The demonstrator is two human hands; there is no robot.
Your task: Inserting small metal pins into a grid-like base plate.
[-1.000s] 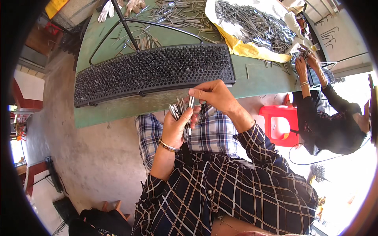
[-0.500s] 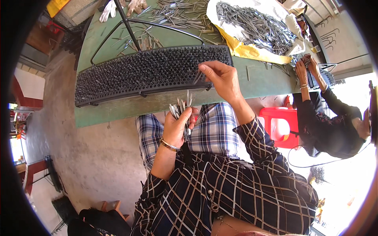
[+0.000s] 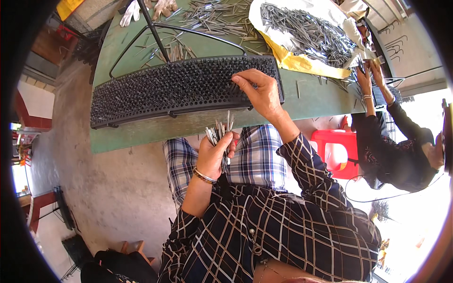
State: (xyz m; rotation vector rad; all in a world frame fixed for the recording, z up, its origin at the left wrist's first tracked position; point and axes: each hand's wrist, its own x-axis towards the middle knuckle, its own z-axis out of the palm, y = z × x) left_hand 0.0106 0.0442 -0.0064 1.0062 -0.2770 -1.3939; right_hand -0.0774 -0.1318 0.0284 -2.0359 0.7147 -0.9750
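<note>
A bunch of thin metal strips [image 3: 220, 130] stands up out of my left hand [image 3: 214, 153], whose fingers are wrapped round it in front of my lap. Beyond it lies a long, curved black rack [image 3: 174, 87] full of small holes, many with dark pieces standing in them. My right hand [image 3: 260, 92] hovers over the rack's right part, thumb and forefinger pinched together. Whatever sits between those fingertips is too small or hidden to make out. A row of bare holes shows along the rack's near edge.
The rack rests on a green table [image 3: 141, 137]. Loose strips [image 3: 212, 21] lie behind it, and a white and yellow sack [image 3: 283, 54] holds a heap of more. Gloves [image 3: 130, 14] lie at the far left. At right, a co-worker [image 3: 391, 146] handles strips near a red stool [image 3: 335, 141].
My right hand has moved slightly left and up over the rack; the strip seen at its fingertips no longer shows. The co-worker's hands have shifted.
</note>
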